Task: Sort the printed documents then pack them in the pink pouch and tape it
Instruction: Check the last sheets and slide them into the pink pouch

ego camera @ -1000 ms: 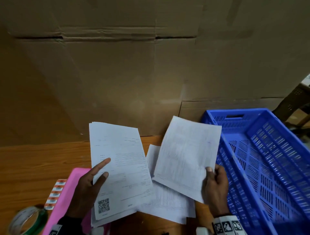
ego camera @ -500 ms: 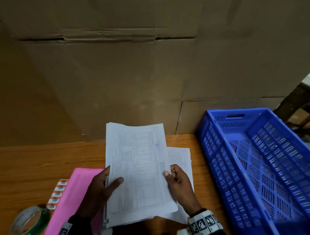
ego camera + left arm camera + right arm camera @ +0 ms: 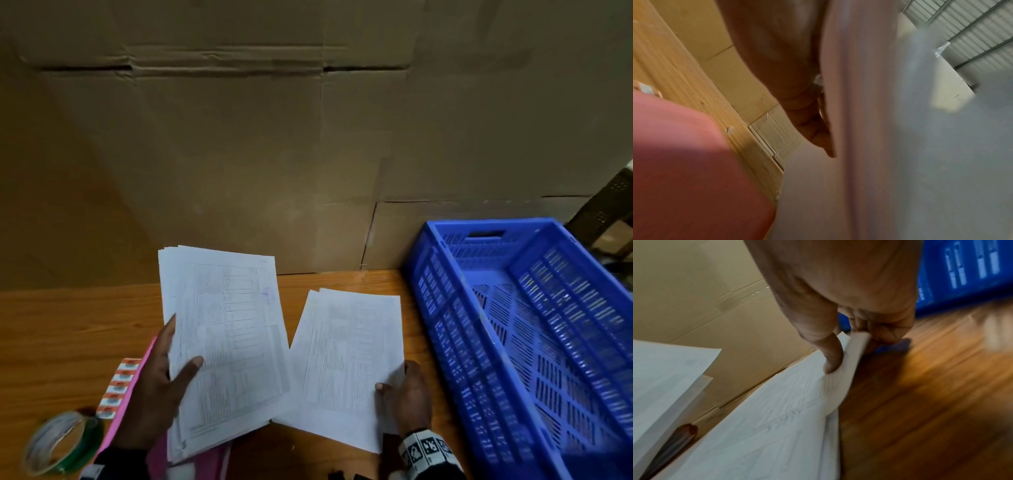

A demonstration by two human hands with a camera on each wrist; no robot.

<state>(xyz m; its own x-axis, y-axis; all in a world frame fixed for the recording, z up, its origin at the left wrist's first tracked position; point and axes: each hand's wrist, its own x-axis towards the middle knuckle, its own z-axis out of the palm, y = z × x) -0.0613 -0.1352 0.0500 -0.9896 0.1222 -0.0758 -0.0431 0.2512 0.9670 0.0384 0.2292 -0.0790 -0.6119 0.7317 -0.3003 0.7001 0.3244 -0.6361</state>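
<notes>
My left hand (image 3: 161,383) holds a raised stack of printed documents (image 3: 226,342), thumb on the top sheet and fingers behind it. In the left wrist view those fingers (image 3: 818,129) lie flat against the stack's back (image 3: 869,129). My right hand (image 3: 404,394) pinches the right edge of a second, smaller pile of printed sheets (image 3: 349,359) lying on the wooden table (image 3: 68,325); the right wrist view shows thumb (image 3: 830,360) on top and fingers curled under the sheets (image 3: 777,426). The pink pouch (image 3: 130,404) lies under my left hand, mostly hidden. A tape roll (image 3: 61,442) sits at the front left.
A blue slatted plastic crate (image 3: 513,342) stands on the right, close to my right hand. A strip of orange-and-white labels (image 3: 118,389) lies beside the pouch. Big cardboard boxes (image 3: 308,154) wall off the back of the table.
My right hand let go of the stack held by my left, moved right and took hold of the pile on the table. The left stack tilted slightly left.
</notes>
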